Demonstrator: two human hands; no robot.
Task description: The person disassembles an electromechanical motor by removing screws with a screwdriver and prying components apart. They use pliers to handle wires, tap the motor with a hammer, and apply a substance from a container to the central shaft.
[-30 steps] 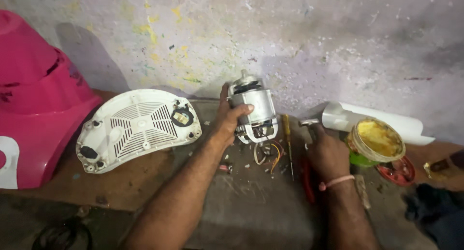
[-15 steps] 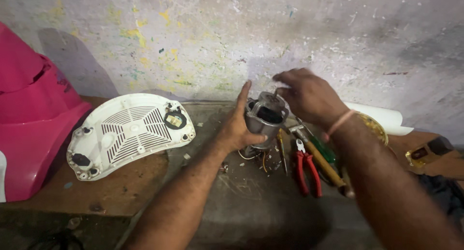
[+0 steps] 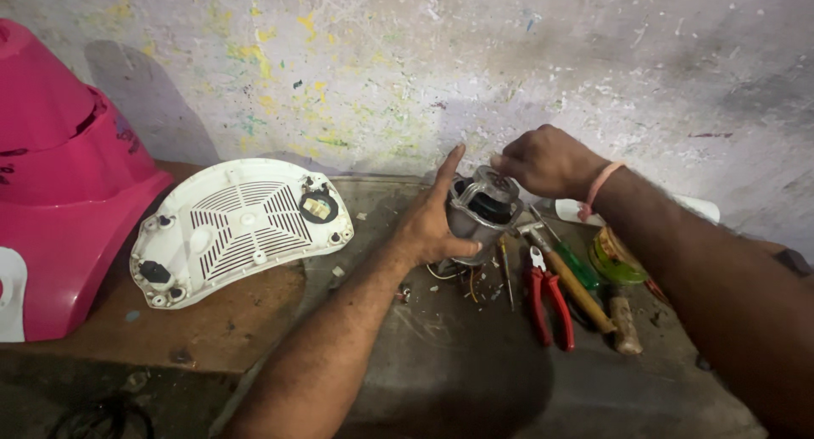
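Note:
A small grey electric motor stands tilted on the worktop, with loose wires trailing under it. My left hand grips its side from the left, thumb across the front. My right hand comes in from the right, and its fingertips pinch the round metal top of the motor. A pink band sits on my right wrist.
A white vented base plate lies to the left, beside a pink plastic housing. Red-handled pliers, a wooden-handled hammer, screwdrivers and a green-yellow tape roll lie right of the motor. A stained wall rises behind.
My right hand rose from the tools on the table to the top of the motor. The left hand tilted the motor so that its top faces up.

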